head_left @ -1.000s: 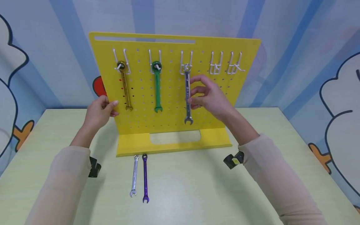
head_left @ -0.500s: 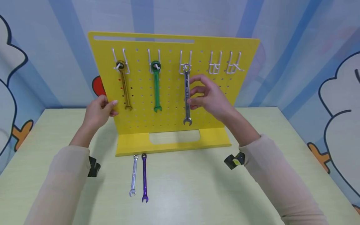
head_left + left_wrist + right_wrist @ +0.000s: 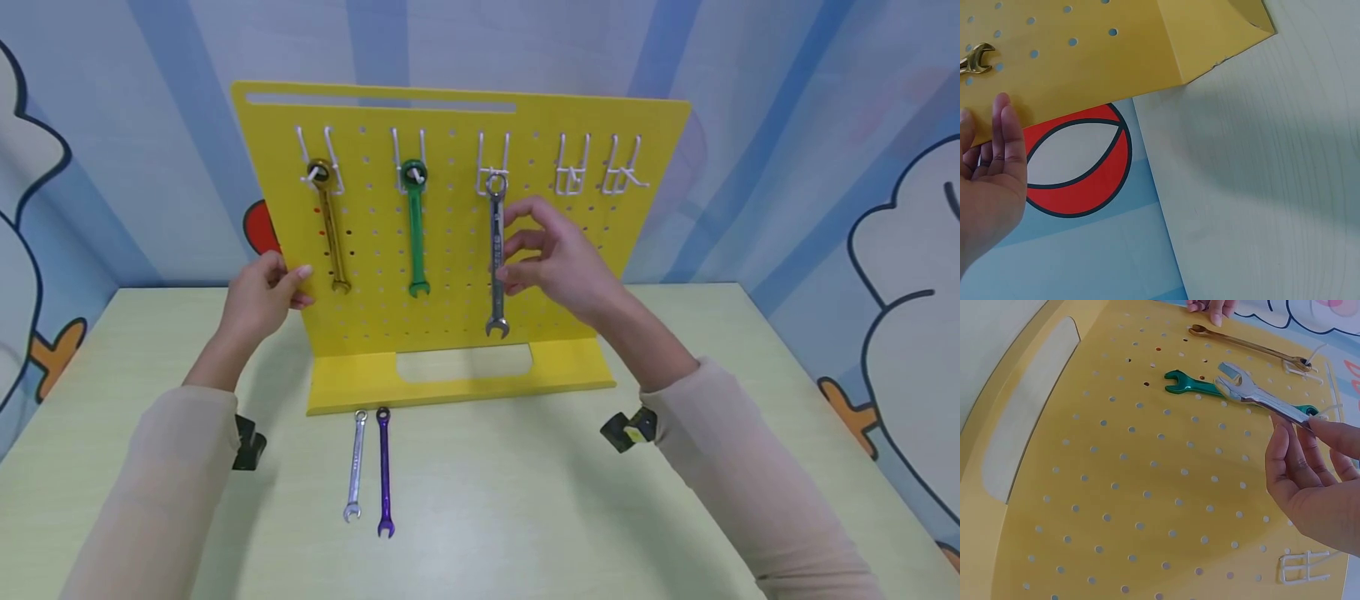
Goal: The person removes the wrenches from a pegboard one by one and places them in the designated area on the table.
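Silver metal combination wrench (image 3: 497, 237): in front of the third white wire hook (image 3: 481, 158) from the left, ring end up, open end down, near vertical. Ring sits right at the hook's prong; can't tell from here if the prong is through it.

Right hand (image 3: 558, 262) has that wrench pinched mid-shank, thumb against fingers, barely any opening; the fingers are bent. Right wrist view backs up the pinch, but the ring end is hidden there.

Hook is on the upright yellow perforated pegboard (image 3: 457, 312). Left hand (image 3: 258, 296) grips the board's left edge, thumb on the front face, nearly closed on the panel. At least one fingertip also shows on the front; in the left wrist view others look tucked behind the edge.

Same board, going left: green metal combination wrench (image 3: 417, 242) on the second hook, gold metal combination wrench (image 3: 332, 229) on the first. Both ring up, open end down; gold one tilted slightly. Right of the right hand's wrench: two more white wire hooks (image 3: 572, 179), bare.

Pale wood-grain table (image 3: 487, 500) under it all. Lying in front of the board base, side by side, not touching: smaller silver wrench (image 3: 356, 467) on the left, purple metal wrench (image 3: 385, 475) on the right. Open ends toward the person.

Blue-striped cartoon backdrop (image 3: 480, 50) behind.
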### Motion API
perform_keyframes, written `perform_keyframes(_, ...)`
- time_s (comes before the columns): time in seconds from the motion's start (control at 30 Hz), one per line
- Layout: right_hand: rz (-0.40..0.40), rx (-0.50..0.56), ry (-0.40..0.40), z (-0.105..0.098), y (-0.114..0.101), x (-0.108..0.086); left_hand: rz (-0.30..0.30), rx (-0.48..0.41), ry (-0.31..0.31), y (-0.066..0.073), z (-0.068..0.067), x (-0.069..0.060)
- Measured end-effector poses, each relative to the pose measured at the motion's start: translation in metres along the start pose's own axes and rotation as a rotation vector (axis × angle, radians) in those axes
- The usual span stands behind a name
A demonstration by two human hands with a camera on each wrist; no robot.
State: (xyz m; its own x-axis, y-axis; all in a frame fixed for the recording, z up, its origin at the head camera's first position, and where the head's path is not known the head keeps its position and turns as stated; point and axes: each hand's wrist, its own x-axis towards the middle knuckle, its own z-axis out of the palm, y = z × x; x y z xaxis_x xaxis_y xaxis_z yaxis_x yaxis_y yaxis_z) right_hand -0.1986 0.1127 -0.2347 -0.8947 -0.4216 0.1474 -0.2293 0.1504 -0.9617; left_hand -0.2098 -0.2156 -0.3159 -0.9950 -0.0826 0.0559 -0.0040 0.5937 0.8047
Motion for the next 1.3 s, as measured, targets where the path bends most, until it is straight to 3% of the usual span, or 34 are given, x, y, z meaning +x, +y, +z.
perform_keyframes(0.4,0.029,-0.038,-0.021,0.004,0.007,-0.006,0.004,-0.002,0.004,0.000,0.001,0.001)
perform_keyframes(0.6,0.095,-0.051,-0.018,0.009,0.019,-0.008,0.000,-0.004,0.003,-0.001,0.002,0.001)
perform_keyframes(1.03,0.283,0.027,-0.035,0.031,0.055,-0.016,0.011,-0.001,0.005,0.000,0.001,0.001)
perform_keyframes(1.3,0.354,0.062,-0.058,0.048,0.077,-0.022,0.017,0.005,0.003,0.000,0.000,0.000)
